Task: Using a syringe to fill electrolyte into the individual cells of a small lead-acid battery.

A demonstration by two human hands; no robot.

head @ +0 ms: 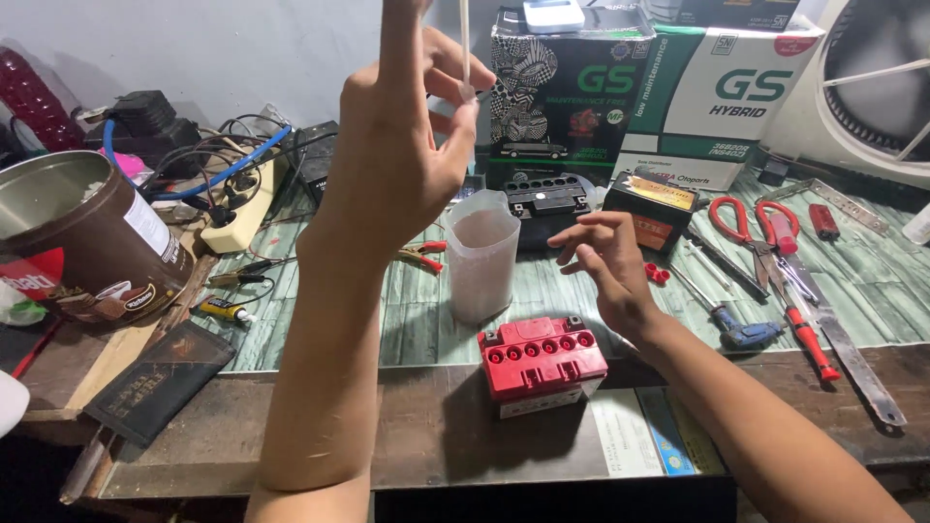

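- Left hand [397,155] raised at 12 o'clock, grip pinched on a thin white tube [465,44], held upright above the translucent jug [481,254].
- Right hand [605,261] hovers with fingers spread, grip empty, at 1 o'clock of the red battery [542,363].
- Battery sits at the counter [426,329] front edge, ports uncovered.
- Risk: drips off the tube could land on the counter; a sweeping forearm could tip the jug.

You face a plain pale grey wall [223,48], worn dark wooden workbench [426,436], green wood-grain patterned sheet covering its top [872,281], dim indoor light
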